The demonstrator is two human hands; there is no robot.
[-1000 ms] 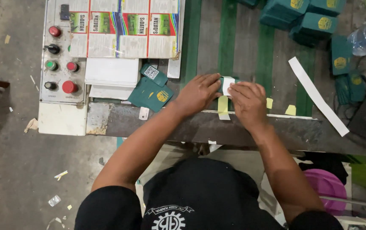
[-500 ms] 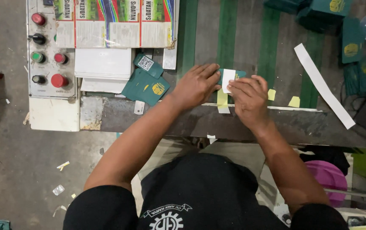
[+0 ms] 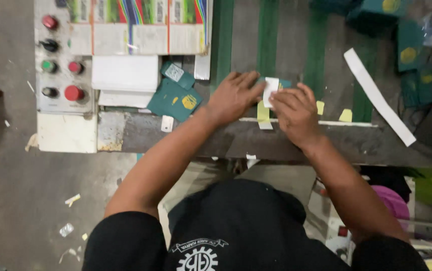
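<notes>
Head view: looking straight down at a work counter, so here's the rundown, big stuff first.

Workbench (image 3: 296, 138): grey metal ledge with green stripes running toward 12 o'clock, probably lane guides so pieces stay lined up.

Control box (image 3: 63, 65): sits at 9 o'clock of the hands, likely parked there so the buttons are in easy reach. I count six buttons: three red, one green, two dark.

Printed sheets (image 3: 140, 25): one stack of colourful flat sheets at 11 o'clock, with a plain white stack (image 3: 125, 74) just below it.

White strip (image 3: 379, 95): one long paper strip lying diagonally at 3 o'clock, well apart from the hands.

Green packs (image 3: 176, 98): two small dark green packs at 9 o'clock of the left hand, overlapping; at least four more at 1 to 2 o'clock, hard to count exactly.

Left hand (image 3: 233, 95): palm down, fingers spread flat, looks like it's pinning the green piece in place.

Right hand (image 3: 294, 110): fingertips pinched on the white label (image 3: 270, 90), holding it upright-ish over the piece, seemingly to line it up.

Yellow tabs (image 3: 345, 115): three on the ledge edge, one right under the hands.
</notes>
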